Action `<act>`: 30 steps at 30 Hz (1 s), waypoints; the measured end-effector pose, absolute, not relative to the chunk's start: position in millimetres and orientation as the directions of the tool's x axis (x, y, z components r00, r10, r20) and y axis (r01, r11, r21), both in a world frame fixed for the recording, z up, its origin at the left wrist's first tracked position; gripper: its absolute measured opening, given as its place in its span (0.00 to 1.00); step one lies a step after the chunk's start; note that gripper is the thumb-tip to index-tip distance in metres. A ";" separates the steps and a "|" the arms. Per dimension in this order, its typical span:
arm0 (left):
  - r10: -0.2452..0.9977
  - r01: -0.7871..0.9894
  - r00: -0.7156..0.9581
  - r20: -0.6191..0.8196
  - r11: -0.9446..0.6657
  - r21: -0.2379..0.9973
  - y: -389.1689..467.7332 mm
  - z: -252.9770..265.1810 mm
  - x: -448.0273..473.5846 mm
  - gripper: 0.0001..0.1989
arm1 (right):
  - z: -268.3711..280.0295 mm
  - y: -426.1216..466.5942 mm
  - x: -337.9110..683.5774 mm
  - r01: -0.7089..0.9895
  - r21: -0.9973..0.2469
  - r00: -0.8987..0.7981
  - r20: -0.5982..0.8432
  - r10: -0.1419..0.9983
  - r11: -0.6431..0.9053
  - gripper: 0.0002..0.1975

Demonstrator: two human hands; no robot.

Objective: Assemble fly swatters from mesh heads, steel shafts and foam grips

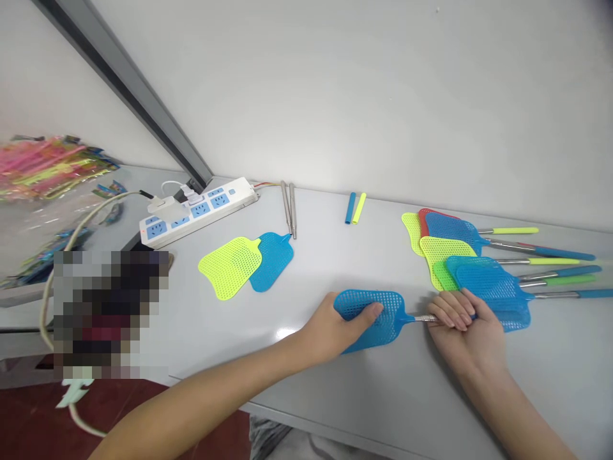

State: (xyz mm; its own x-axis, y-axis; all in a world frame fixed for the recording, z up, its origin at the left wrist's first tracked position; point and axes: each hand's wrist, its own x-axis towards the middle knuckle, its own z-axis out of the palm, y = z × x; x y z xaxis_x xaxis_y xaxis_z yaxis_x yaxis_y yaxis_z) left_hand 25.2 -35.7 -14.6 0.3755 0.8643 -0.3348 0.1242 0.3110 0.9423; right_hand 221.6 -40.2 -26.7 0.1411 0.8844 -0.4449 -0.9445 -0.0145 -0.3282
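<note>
A blue fly swatter (pixel 383 319) is held level above the near side of the table. My left hand (pixel 342 326) pinches its mesh head, thumb on top and fingers underneath. My right hand (pixel 467 326) is closed round its metal rod, so most of the handle is hidden. Just beyond my right hand lies a pile of fly swatters (pixel 488 281) in blue, yellow, green and red, their handles pointing right. Left of centre, a loose yellow swatter head (pixel 232 265) overlaps a blue swatter head (pixel 272 262). Behind them rest two metal rods (pixel 290 211).
Near the wall lie a blue sleeve (pixel 350 207) and a yellow sleeve (pixel 359 207). A white power strip (pixel 201 211) with plugs and a cable (pixel 71 243) sits at the left. Farther left are bagged colourful items (pixel 48 166). A blurred-out patch (pixel 110 313) covers part of the lower left.
</note>
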 end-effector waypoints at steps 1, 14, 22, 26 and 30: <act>0.868 0.119 0.366 -0.337 0.315 0.941 -34.8 -15.7 25.2 0.17 | -26.0 -39.8 221.3 -0.946 -0.322 0.137 -0.452 0.881 -0.019 0.16; 0.868 -0.133 0.303 -0.394 0.448 0.884 -15.3 -7.5 17.5 0.15 | -3.6 -41.4 210.1 -0.769 -0.633 0.157 -0.318 0.935 -0.087 0.14; 0.906 -0.128 0.210 -0.368 0.399 0.908 -4.6 -6.5 10.8 0.15 | -6.3 -38.9 212.0 -0.605 -0.737 -0.014 -0.371 0.929 -0.303 0.14; 0.913 -0.128 0.199 -0.355 0.383 0.915 -3.1 -7.7 9.8 0.15 | -8.1 -39.7 208.4 -0.486 -0.795 -0.059 -0.384 0.921 -0.363 0.11; 0.916 -0.095 0.198 -0.349 0.372 0.923 -3.9 -8.2 10.2 0.15 | -11.0 -43.0 202.2 -0.425 -0.800 -0.147 -0.401 0.904 -0.424 0.10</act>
